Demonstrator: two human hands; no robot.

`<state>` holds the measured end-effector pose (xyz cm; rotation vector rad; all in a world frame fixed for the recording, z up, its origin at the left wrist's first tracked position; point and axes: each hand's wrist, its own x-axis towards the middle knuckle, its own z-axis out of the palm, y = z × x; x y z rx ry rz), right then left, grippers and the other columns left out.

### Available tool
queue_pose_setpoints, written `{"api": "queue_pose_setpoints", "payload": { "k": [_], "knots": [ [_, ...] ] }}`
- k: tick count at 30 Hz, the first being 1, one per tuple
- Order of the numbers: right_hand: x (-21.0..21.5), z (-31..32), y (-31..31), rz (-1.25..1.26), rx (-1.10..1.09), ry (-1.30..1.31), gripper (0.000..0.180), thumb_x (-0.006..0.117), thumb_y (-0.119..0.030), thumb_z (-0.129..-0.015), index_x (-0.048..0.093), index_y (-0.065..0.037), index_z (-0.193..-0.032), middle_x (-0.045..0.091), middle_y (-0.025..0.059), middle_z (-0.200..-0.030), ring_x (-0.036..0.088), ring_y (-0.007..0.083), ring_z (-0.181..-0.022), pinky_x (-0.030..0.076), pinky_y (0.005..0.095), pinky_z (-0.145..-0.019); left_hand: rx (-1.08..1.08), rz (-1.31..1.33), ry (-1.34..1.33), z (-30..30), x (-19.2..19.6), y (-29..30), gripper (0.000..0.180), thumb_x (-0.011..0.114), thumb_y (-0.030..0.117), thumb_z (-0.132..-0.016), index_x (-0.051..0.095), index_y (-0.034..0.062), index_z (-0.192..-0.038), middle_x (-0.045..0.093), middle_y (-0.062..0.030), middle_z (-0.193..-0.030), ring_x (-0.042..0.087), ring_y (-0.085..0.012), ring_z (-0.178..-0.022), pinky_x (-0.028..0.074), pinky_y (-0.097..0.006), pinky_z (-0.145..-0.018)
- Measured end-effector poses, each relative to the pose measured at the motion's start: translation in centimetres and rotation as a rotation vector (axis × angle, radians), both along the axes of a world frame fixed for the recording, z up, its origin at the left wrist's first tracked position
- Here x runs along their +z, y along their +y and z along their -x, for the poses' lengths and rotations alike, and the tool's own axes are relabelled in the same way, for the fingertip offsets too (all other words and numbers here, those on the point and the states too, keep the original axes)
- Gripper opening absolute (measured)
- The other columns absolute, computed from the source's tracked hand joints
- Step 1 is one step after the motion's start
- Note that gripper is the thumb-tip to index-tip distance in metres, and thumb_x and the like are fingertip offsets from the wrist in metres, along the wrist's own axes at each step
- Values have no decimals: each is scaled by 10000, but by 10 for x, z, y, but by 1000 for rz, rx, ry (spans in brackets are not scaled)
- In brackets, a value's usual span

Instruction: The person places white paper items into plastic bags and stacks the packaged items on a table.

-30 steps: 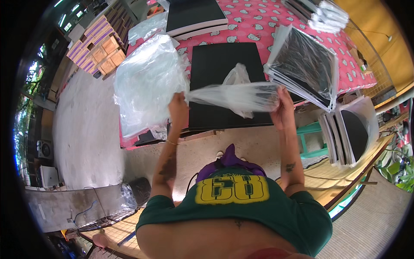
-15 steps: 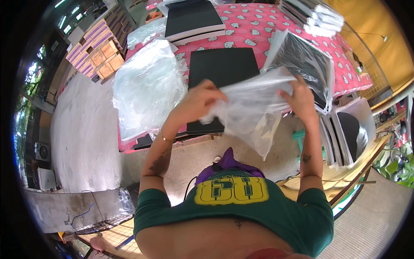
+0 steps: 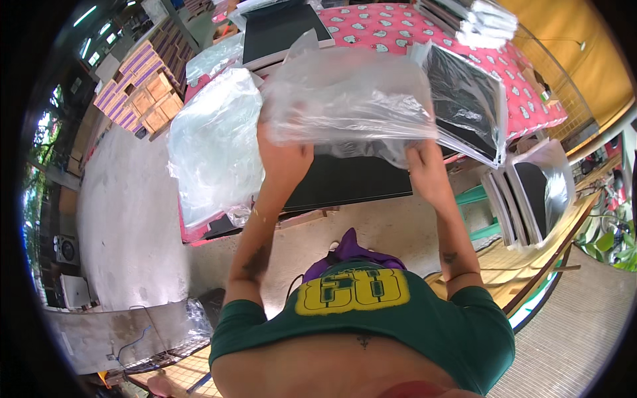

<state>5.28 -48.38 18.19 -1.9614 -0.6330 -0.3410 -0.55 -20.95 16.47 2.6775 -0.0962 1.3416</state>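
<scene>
A clear plastic bag (image 3: 358, 93) stretches between my two hands, its upper part billowing up and away from me. My left hand (image 3: 286, 149) grips the bag's left edge, the fingers partly behind the film. My right hand (image 3: 424, 162) is closed on the near right edge. Under the bag lies a flat black panel (image 3: 352, 182) on the table; its far part is covered by the film. Left of my left hand is a pile of clear plastic bags (image 3: 215, 142). Right of the bag lies a stack of black panels wrapped in plastic (image 3: 461, 96).
The table has a pink patterned cloth (image 3: 371, 23). More black panels (image 3: 285, 36) are stacked at its far left. Wrapped panels (image 3: 524, 199) stand on edge at the right. Cartons (image 3: 142, 86) are piled on the floor at the far left.
The bag, hanging crumpled on the near side before, is now spread out and raised over the black panel. My hands have shifted, the left slightly right, the right leftward and nearer.
</scene>
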Motion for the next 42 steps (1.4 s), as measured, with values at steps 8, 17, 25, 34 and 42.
{"api": "queue_pose_setpoints", "payload": {
  "k": [8,17,25,34,42],
  "knots": [
    [8,-13,-39,500,-312,75,767,636,-332,-803,261,-73,-1420,593,113,-673,593,221,-620,464,335,-538,33,-178,351,37,39,53,469,612,237,-798,535,119,-1245,319,-222,-1394,288,-365,-1289,178,-572,-1047],
    [-14,-47,-90,-274,657,555,381,639,-394,-816,638,-36,-945,638,99,-931,619,238,-842,473,400,-781,-627,167,923,98,58,41,396,673,384,-768,610,14,-898,572,-126,-1059,554,-321,-942,433,-437,-796],
    [10,-38,-73,476,993,745,290,686,-279,-813,623,-43,-969,624,60,-916,581,157,-877,463,301,-816,-381,837,1154,82,51,71,358,585,329,-860,585,18,-1038,616,-58,-959,600,-177,-827,491,-294,-692],
    [-37,-47,-84,-1242,1027,1163,582,457,-415,-931,307,-76,-1381,348,-44,-580,383,52,-514,375,188,-416,-725,1097,1356,85,26,33,337,693,143,-784,558,47,-1078,616,-56,-904,578,-112,-756,486,-257,-602],
    [-47,-32,-64,-1237,1129,1101,933,635,-351,-839,0,-15,-1433,381,-9,-770,395,68,-599,417,206,-528,-888,563,1253,102,-39,19,360,668,266,-825,598,-7,-1049,643,-86,-913,606,-136,-799,479,-231,-629]
  ]
}}
